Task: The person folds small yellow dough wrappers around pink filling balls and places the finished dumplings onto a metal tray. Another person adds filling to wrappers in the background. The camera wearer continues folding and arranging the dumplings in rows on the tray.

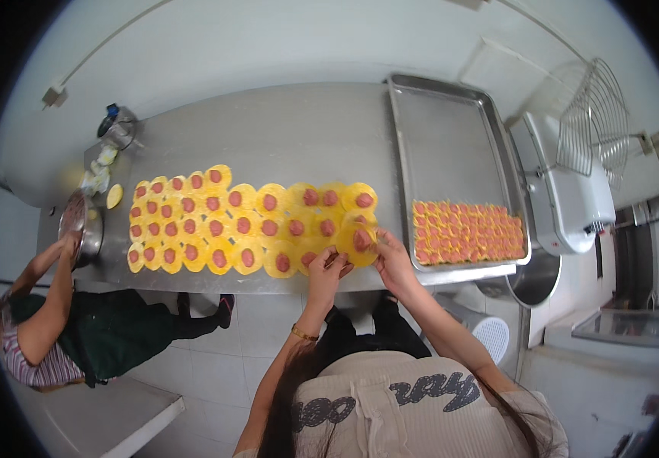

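Note:
Several round yellow dough wrappers (215,225), each with a pink dab of meat filling, lie in rows on the steel table (284,130). My right hand (392,256) and my left hand (326,269) together pinch one filled wrapper (360,240) at the table's near edge, at the right end of the rows. A steel tray (444,137) to the right holds several finished folded dumplings (467,231) packed in rows at its near end.
Another person at the left reaches a hand into a metal bowl (81,225). Small yellow dough pieces (104,172) and a metal container (119,126) sit at the table's left end. A white mixer (574,191) with a wire guard stands right, a steel bowl (536,278) below it.

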